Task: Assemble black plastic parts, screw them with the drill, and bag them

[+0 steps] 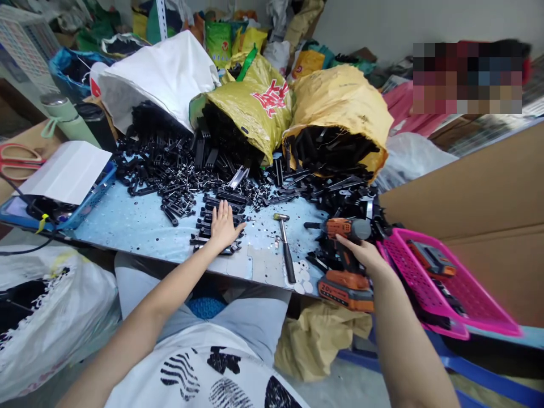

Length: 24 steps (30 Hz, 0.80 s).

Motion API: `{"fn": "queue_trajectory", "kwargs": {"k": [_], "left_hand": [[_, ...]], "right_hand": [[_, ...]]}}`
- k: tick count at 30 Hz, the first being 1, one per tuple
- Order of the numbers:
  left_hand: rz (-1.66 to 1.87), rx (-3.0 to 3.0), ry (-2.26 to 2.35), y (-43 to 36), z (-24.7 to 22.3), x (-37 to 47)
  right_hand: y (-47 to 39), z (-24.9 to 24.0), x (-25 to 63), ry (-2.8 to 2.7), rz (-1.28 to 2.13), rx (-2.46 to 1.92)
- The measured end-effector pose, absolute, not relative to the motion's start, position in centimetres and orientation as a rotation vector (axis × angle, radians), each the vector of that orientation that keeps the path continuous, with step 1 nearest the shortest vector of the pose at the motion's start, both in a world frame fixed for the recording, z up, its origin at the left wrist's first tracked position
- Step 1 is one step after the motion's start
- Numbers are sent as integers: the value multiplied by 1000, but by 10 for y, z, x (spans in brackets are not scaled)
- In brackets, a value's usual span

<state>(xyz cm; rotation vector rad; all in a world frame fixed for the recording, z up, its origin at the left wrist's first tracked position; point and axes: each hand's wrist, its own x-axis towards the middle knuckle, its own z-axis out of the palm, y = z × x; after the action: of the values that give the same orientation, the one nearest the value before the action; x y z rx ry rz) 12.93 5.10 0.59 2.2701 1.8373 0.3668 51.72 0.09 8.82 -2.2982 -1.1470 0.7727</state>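
Left hand (224, 225): near the centre of the frame, palm down and fingers stretched out; it is laid flat upon the row of black parts and is not closed around any of them.
Right hand (357, 252): right of centre in the frame, wrapped around the handle of the drill.
Drill (349, 262): orange and black, standing upright in the right hand, with its bit pointing to the left of the frame and its battery at the bottom, by the front edge of the worktop (144, 226).
Row of black parts (205, 222): just left of the frame's centre, the pieces lying side by side, one below another, partly covered by the left hand.
Hammer (287, 252): between the two hands, head toward the top of the frame, dark handle toward the bottom.
White discs (302, 275): just right of the hammer's handle, at the front edge.
Loose black pieces (170, 175): heaped across the middle of the frame, before the mouths of three sacks.
Sacks: white sack (165, 73) at upper left, olive-yellow sack (238, 105) at upper centre, tan sack (340, 102) right of it.
Pink basket (480, 294): at lower right, with an orange-and-black battery pack (431, 258) inside.
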Motion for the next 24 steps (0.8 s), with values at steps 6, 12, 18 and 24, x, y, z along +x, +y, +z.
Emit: {"fn": "queue_trajectory", "kwargs": {"k": [6, 12, 18, 24], "left_hand": [[247, 2213, 1744, 92, 0, 141], [303, 2164, 1734, 116, 1, 142], [240, 2241, 1658, 117, -2, 130], [278, 2276, 1631, 106, -7, 144]], "right_hand": [[20, 93, 506, -791, 1321, -2203], [11, 99, 481, -888, 1162, -2222], [26, 147, 444, -1210, 1091, -2195], [99, 197, 354, -1930, 1074, -2051]]}}
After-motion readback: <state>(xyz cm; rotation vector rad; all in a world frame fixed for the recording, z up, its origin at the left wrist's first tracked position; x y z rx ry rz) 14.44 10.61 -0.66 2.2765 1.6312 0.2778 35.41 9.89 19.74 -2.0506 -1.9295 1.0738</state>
